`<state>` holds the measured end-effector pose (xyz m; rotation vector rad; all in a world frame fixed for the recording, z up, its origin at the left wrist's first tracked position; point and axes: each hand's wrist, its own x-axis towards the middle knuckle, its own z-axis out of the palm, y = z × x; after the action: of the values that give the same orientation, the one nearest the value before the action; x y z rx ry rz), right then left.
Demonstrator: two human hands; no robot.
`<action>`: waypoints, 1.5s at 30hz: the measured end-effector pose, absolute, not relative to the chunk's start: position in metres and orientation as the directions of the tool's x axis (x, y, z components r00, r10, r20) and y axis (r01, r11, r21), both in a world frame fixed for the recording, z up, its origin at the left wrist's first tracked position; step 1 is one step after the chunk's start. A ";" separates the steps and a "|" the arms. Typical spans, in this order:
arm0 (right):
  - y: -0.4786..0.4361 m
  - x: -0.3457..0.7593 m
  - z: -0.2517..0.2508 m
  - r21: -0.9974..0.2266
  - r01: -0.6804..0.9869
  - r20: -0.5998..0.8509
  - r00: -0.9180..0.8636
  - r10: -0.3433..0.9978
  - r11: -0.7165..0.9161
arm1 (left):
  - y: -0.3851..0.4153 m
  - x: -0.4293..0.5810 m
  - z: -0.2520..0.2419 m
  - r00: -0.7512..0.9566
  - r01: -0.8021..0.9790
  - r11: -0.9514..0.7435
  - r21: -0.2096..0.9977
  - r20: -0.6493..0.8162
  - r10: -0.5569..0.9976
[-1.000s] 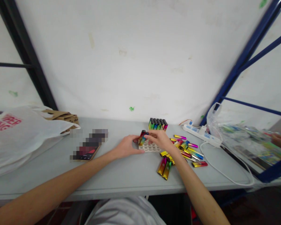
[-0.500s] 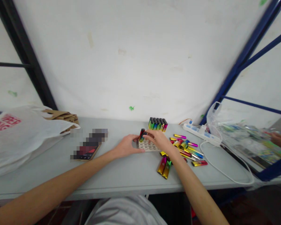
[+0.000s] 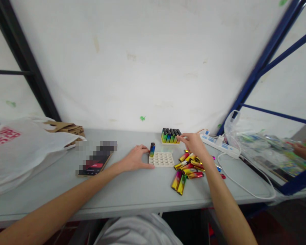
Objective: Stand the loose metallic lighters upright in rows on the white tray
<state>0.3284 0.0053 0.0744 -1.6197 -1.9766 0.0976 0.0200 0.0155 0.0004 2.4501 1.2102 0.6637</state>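
A shallow white tray (image 3: pixel 164 162) with rows of round holes lies on the grey table. A single lighter (image 3: pixel 152 150), blue and yellow with a black top, stands upright at its back left corner. My left hand (image 3: pixel 135 158) straddles the tray's left edge, thumb at the front corner and fingers beside the lighter. Behind stands a rack of lighters (image 3: pixel 169 136), upright in close rows. At the rack's right end are the bent fingertips of my right hand (image 3: pixel 192 140), pinched close together; what they hold, if anything, is hidden.
Loose shiny lighters (image 3: pixel 190 166) lie in a pile right of the tray. Farther right is a white power strip (image 3: pixel 220 146) with a trailing cable. To the left are a phone (image 3: pixel 95 165) and a white plastic bag (image 3: pixel 28 149). Another person's hand (image 3: pixel 303 151) shows at far right.
My right hand has left the lighter on the tray and moved right and back to the full rack. My left hand has stayed at the tray's left edge.
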 end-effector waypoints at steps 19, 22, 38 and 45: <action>0.043 0.413 0.021 -0.306 0.896 0.025 -0.330 0.944 0.322 | -0.044 -0.023 0.015 0.288 0.954 -0.301 0.008 0.260 0.922; 0.041 0.409 0.023 -0.282 0.910 0.022 -0.311 0.950 0.304 | -0.034 -0.029 0.018 0.243 0.967 -0.253 0.027 0.202 0.949; 0.031 0.384 0.036 -0.436 0.834 0.475 -0.107 0.874 0.339 | -0.044 0.004 0.022 0.392 0.913 -0.406 0.030 0.206 0.896; 0.030 0.372 0.037 -0.565 0.752 0.540 0.027 0.841 0.339 | -0.020 0.029 0.022 0.447 0.882 -0.462 0.094 0.146 0.882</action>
<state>0.3721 0.0299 0.0367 -1.4280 -1.7349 0.1291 0.0292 -0.0203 0.0219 2.6692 1.6268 0.2735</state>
